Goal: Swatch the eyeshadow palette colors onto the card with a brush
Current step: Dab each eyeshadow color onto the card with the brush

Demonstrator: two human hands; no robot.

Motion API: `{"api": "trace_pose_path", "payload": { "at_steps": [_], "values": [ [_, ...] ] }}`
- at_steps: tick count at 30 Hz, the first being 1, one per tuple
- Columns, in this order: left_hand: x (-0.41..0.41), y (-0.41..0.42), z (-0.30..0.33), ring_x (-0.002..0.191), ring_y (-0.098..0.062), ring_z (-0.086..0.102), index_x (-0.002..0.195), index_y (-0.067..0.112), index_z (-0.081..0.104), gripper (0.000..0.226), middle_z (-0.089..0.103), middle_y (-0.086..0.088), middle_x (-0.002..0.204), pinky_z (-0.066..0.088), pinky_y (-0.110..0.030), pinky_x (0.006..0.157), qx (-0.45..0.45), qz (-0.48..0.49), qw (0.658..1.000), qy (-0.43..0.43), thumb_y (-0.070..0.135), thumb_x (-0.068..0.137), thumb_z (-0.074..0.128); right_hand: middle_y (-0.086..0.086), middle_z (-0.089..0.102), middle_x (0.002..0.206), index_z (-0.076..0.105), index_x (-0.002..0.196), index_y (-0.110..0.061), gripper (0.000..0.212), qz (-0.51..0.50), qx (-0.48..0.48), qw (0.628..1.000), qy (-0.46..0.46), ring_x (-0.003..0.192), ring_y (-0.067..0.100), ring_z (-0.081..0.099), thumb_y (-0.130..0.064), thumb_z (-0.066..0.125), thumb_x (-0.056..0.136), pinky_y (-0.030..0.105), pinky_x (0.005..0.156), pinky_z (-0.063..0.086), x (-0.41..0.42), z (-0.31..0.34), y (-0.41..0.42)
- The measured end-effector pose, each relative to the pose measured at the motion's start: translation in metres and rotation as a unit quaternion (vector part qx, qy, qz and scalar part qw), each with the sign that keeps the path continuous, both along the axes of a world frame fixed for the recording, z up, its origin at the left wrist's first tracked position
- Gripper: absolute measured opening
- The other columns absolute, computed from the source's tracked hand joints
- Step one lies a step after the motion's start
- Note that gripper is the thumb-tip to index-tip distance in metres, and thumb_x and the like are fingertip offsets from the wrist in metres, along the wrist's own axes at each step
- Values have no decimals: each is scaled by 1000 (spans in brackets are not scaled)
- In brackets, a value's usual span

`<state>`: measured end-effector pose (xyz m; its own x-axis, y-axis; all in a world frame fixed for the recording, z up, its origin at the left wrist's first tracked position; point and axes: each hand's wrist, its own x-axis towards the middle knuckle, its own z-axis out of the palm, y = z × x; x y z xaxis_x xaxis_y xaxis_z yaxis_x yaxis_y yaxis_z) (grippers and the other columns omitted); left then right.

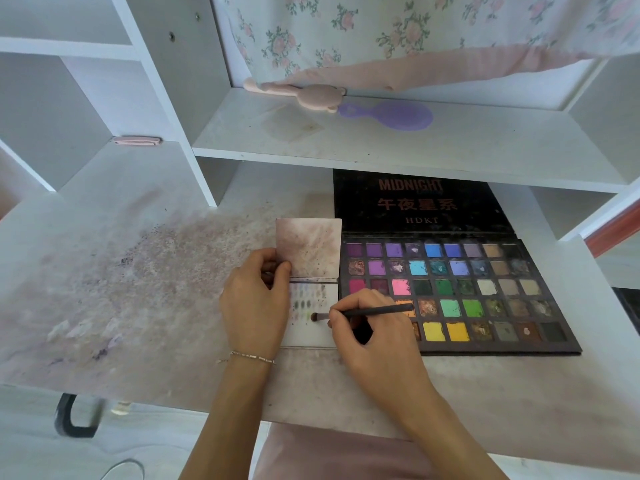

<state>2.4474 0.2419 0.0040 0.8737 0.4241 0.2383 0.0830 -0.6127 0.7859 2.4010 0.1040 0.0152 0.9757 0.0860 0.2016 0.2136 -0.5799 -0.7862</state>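
Left hand (258, 299): clamped on the left edge of the swatch card (311, 327), thumb pinning the raised flap, heel pressing the card flat to the worktop (138, 289). Thin, light and flexible by the look of it; likely to slide or curl, so keep hold at the edge, clear of the pigment rows. Brush (363, 312): slim dark handle, light, soft tip touching the card below the swatch rows. Right hand (370, 327): closed on the brush in a pencil grip near the ferrule; light pressure advised, since bristles splay. Eyeshadow palette (457, 292): open, flat, touching the card's right edge. Pressed pans look crumbly, several already broken; load gently.
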Motion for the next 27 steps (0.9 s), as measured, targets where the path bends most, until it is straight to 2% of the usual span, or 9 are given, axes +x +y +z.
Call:
{"api": "trace_pose_path", "payload": {
  "at_steps": [3,7,12,18,27],
  "values": [
    [0,0,0,69,-10,53,90,18,63,8,54,15,70,31,-12,58,0,0,1000,3,19,82,62,-9,57,77,55,81,-27,7,-5,-5,1000,1,75,7,53,-22,59,84,25,62,46,1,0,0],
    [0,0,0,71,-12,54,90,18,63,8,55,14,71,33,-15,59,0,-1,1000,4,19,82,62,-11,56,76,54,78,-28,3,4,-7,1000,-3,76,6,51,-26,55,81,24,63,44,0,0,0],
    [0,0,-1,73,-13,55,91,18,63,10,58,11,73,33,-15,60,0,-1,1000,3,19,82,62,-13,55,77,49,79,-35,17,5,-13,1000,-2,78,8,51,-22,58,83,22,64,43,1,-1,-1],
    [-1,0,0,74,-14,56,91,18,63,9,59,9,74,37,-23,64,4,1,1000,3,19,82,62,-17,54,77,49,78,-36,8,12,-13,1000,-8,78,5,51,-29,53,80,21,66,42,0,-1,0],
    [-1,0,1,73,-13,56,90,18,64,9,59,10,74,34,-15,59,4,-1,1000,2,18,82,62,-15,55,78,51,80,-33,11,10,-16,1000,-14,79,8,52,-24,57,83,23,65,44,1,-2,0]
  ]
}}
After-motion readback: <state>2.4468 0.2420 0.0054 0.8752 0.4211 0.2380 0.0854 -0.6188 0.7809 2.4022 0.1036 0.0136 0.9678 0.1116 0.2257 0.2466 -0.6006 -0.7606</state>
